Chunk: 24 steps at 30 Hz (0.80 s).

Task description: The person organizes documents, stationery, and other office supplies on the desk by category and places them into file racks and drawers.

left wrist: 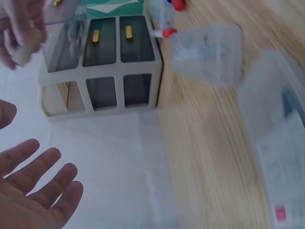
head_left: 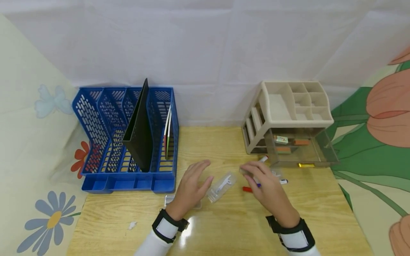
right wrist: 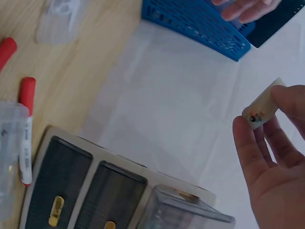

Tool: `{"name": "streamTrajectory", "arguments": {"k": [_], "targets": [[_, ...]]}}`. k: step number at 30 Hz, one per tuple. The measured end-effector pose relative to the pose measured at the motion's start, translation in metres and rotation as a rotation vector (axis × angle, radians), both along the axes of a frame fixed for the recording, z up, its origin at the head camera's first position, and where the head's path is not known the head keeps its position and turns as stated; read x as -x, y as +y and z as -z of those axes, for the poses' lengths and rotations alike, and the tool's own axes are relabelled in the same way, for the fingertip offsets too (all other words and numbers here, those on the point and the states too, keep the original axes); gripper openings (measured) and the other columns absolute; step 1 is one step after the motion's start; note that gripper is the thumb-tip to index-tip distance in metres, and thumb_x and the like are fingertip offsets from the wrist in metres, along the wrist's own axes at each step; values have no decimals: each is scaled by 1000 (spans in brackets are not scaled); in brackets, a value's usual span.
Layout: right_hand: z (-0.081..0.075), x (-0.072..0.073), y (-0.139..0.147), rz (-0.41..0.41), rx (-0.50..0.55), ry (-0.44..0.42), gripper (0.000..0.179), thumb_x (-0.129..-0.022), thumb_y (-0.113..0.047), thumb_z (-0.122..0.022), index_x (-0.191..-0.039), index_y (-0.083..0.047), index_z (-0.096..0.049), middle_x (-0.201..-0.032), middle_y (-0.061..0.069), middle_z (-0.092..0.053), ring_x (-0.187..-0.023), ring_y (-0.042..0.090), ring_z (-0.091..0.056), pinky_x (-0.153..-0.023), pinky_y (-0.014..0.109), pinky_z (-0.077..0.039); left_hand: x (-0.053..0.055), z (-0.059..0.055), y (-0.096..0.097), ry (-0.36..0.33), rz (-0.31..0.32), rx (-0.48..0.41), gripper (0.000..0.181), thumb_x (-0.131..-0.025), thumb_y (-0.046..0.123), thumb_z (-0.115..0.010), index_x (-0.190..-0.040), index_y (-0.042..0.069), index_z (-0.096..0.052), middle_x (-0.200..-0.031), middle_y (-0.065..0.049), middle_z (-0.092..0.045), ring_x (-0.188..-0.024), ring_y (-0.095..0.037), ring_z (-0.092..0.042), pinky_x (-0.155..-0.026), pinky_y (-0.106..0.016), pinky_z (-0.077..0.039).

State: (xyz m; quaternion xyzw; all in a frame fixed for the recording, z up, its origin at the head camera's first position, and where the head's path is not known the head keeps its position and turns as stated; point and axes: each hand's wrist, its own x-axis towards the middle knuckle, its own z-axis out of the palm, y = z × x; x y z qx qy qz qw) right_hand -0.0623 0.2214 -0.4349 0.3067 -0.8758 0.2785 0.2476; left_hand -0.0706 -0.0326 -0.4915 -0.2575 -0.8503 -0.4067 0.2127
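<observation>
Spread left hand (head_left: 191,185), pinched pale block (right wrist: 263,107) with right hand (head_left: 270,192)!
Looked mid-stowing; likely needed lowering into drawer (head_left: 315,156) beyond it.

This looks like a desk corner of the study or office kind; whether in a home or a workplace cannot be told. A wood-grain table (head_left: 208,142) carries a blue file rack (head_left: 91,112) with a black folder (head_left: 141,137) leaning in it, a beige drawer organiser (head_left: 280,106) and a red marker (head_left: 247,189). Creased white sheeting (head_left: 205,53) backs it, with flower-printed covering (head_left: 387,110) at the sides.
</observation>
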Motion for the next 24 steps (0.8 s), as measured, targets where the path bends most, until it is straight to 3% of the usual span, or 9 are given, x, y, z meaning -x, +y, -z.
{"name": "streamTrajectory", "arguments": {"k": [5, 10, 13, 16, 18, 20, 24], "targets": [[-16, -1, 11, -53, 42, 55, 25, -90, -12, -66, -113, -2, -69, -108, 12, -66, -91, 19, -64, -75, 20, -54, -5, 2, -12, 68, -3, 132, 51, -90, 26, -66, -133, 0, -56, -135, -18, -59, -126, -31, -50, -103, -49, -45], [-36, 2, 30, -29, 44, 109, 22, -89, -9, -65, -108, 0, -71, -107, 16, -67, -97, 25, -63, -93, 9, -44, -8, 7, -20, 87, 14, 232, 55, -89, 29, -67, -135, 1, -54, -140, -18, -55, -131, -31, -47, -105, -50, -44], [-49, 8, 45, 1, 15, 146, 21, -85, -7, -68, -104, 0, -72, -105, 17, -68, -94, 26, -64, -92, 7, -43, -8, 10, -25, 84, 19, 305, 57, -89, 30, -66, -137, 3, -52, -143, -18, -52, -133, -31, -44, -107, -50, -42], [-59, 14, 60, 38, -45, 170, 25, -78, -3, -74, -103, 0, -72, -105, 18, -69, -89, 26, -65, -79, 18, -54, -10, 14, -32, 86, 9, 382, 59, -89, 32, -66, -139, 4, -51, -145, -18, -50, -135, -31, -42, -108, -50, -41], [-64, 17, 71, 68, -101, 157, 41, -66, 10, -75, -105, -1, -72, -106, 17, -68, -90, 26, -65, -72, 29, -56, -12, 15, -36, 87, 2, 420, 60, -89, 33, -66, -139, 5, -51, -145, -17, -49, -135, -32, -41, -108, -50, -41], [-69, 22, 80, 94, -161, 140, 45, -62, 11, -78, -105, -1, -71, -106, 16, -68, -90, 26, -64, -66, 40, -54, -14, 16, -39, 79, 1, 439, 60, -89, 34, -66, -139, 5, -50, -146, -17, -48, -136, -32, -40, -109, -50, -40], [-74, 33, 99, 108, -249, 88, 48, -62, 11, -79, -107, -2, -69, -103, 17, -67, -89, 28, -64, -64, 45, -55, -17, 17, -44, 50, 5, 477, 61, -89, 34, -66, -141, 6, -48, -148, -17, -47, -137, -31, -39, -109, -50, -39]]}}
